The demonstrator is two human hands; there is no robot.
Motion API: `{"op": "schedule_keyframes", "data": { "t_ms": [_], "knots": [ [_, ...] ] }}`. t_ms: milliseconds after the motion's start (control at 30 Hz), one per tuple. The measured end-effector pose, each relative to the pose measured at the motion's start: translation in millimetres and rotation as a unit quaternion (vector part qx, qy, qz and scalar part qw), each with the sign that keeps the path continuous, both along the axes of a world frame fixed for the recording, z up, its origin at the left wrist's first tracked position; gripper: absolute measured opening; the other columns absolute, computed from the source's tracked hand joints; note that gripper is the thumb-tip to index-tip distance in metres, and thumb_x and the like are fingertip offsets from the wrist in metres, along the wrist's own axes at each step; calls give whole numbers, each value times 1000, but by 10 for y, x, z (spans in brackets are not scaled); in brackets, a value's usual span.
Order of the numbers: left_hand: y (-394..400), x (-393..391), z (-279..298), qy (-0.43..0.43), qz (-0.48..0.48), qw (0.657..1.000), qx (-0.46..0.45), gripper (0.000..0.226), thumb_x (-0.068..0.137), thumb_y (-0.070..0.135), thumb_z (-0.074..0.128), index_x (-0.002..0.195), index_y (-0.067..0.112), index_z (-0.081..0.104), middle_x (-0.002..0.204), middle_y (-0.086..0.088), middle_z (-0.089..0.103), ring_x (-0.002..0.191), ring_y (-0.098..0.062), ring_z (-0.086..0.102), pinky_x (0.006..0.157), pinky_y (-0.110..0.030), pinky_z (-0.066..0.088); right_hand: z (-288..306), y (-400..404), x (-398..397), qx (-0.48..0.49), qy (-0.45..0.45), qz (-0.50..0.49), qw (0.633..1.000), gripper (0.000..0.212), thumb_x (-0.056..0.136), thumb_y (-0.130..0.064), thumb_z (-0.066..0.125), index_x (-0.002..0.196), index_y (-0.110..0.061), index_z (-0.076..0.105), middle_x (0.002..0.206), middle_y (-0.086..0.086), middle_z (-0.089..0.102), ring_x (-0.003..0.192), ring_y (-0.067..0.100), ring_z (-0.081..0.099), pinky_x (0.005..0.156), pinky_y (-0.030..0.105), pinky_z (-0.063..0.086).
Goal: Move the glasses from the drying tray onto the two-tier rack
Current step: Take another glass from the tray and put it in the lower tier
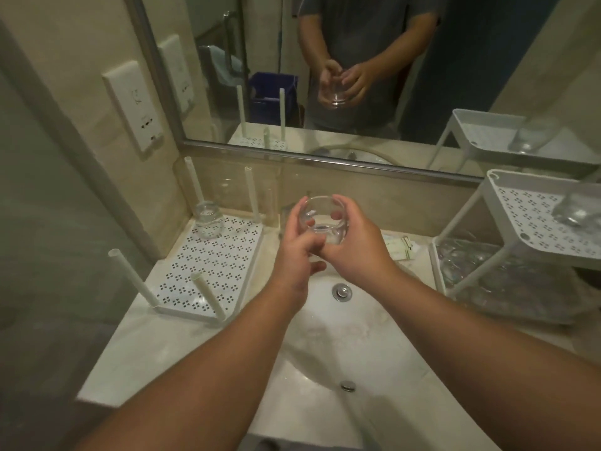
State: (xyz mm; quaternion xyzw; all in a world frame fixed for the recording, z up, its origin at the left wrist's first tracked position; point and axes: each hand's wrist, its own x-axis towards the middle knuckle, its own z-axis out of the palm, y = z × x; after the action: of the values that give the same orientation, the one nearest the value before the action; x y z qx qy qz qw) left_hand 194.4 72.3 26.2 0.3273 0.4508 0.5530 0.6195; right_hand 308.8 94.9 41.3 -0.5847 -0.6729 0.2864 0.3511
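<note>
A clear round glass (322, 219) is held above the sink between both hands. My left hand (297, 252) grips its left side and my right hand (354, 245) wraps its right side and base. On the left counter lies the white perforated drying tray (211, 265), legs pointing up, with one clear glass (208, 219) standing in its far corner. At the right stands the white two-tier rack (520, 219); a glass (575, 209) lies on its upper shelf and several glasses (481, 265) fill the lower shelf.
A white sink basin (341, 336) with a metal drain sits below my hands. A mirror (357, 60) covers the back wall and reflects a person holding the glass. A wall socket plate (133, 105) is at the left. Small paper sachets (403, 249) lie behind the sink.
</note>
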Motion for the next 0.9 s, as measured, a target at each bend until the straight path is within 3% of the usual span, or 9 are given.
{"op": "schedule_keyframes", "data": {
  "t_ms": [133,333,467,533,633,733,900],
  "knots": [
    [-53,363,-116,1,-47,999,-12,68,62,17,55,115,60,59,123,1,55,80,-4,68,73,-39,53,-173,-143,412,-10,10,-38,999,82,66,-31,79,138,-33,40,121,-10,56,106,11,56,83,21,43],
    [-147,948,-323,-7,-112,991,-79,61,63,16,56,113,51,62,107,12,71,91,-20,71,75,-41,53,-398,-367,1111,-41,15,-100,994,81,67,-39,82,136,-36,40,117,-13,54,105,8,56,77,11,39],
    [-210,1335,-394,8,-143,985,-98,60,60,14,57,117,35,62,113,8,70,90,-22,70,75,-41,51,-527,-551,1524,-53,28,-146,987,84,64,-41,83,135,-36,38,116,-12,54,104,8,56,85,24,47],
    [-245,1559,-429,5,-157,982,-108,62,60,11,56,119,29,62,105,7,72,89,-24,70,78,-43,52,-593,-641,1735,-54,29,-168,984,85,64,-42,82,136,-34,39,117,-11,54,105,7,55,88,26,48],
    [-313,1908,-490,9,-184,975,-122,64,58,10,54,120,26,60,92,11,73,85,-23,68,77,-42,52,-693,-769,2072,-66,24,-194,979,85,65,-39,82,137,-35,38,117,-11,56,105,7,56,82,16,44],
    [-369,2221,-552,23,-209,968,-134,63,58,13,56,118,29,61,107,9,69,87,-22,66,77,-40,50,-760,-859,2415,-82,19,-209,974,86,66,-36,83,137,-37,36,113,-11,58,99,4,57,68,-1,37],
    [-403,2729,-637,37,-247,959,-135,61,59,16,59,118,33,62,132,2,58,113,-28,63,83,-38,51,-769,-928,2990,-116,-3,-211,971,85,65,-39,83,137,-38,37,110,-15,57,92,-8,54,66,1,37]
  ]
}}
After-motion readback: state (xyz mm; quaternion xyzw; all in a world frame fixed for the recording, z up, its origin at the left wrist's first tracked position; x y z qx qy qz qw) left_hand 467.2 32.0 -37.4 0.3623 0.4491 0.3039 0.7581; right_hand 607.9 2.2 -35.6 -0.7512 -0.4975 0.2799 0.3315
